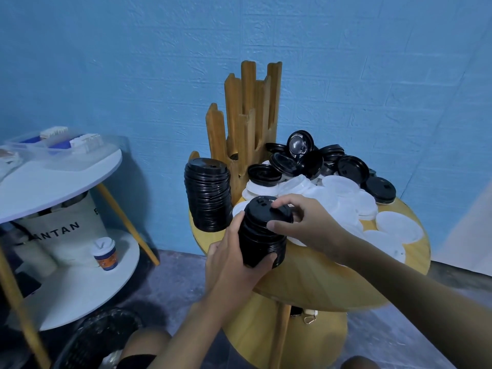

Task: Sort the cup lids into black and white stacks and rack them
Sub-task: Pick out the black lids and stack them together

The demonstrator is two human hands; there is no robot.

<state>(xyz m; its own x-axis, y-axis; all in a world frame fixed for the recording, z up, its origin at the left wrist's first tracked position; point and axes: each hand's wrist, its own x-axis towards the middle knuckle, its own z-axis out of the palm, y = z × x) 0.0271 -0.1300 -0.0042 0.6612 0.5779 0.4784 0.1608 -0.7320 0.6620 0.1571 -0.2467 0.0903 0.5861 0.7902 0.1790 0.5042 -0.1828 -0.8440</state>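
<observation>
Two hands, one item held. Your left hand [234, 259] wraps the lower side of the short black stack [262, 233], fingers curled round it. Your right hand [306, 225] caps it, thumb on the side and fingertips bent over the top lid.

Location: at the near left rim of the round table [319, 283]. Whether its base touches the wood cannot be told.

Handling, judged: thin plastic, light, glossy and likely slippery. The nested lids will probably shear sideways if you squeeze mid-height only, so keep one hand low and one on top.

Neighbours:
- Tall black stack [207, 195], upright, just beside the held one on its left.
- Wooden rack [247, 115], upright slats behind both stacks; no lids show in its slots.
- Loose black lids [306, 161], heaped at the back, some tilted.
- White lids [346, 206], spread unsorted under and beyond your right wrist.

Room: open air above the rack and towards you. The table edge lies right below your grip, so a dropped lid would likely go to the floor. The white side table [61, 177] with a paper cup [105, 253] stands well apart on the left.
</observation>
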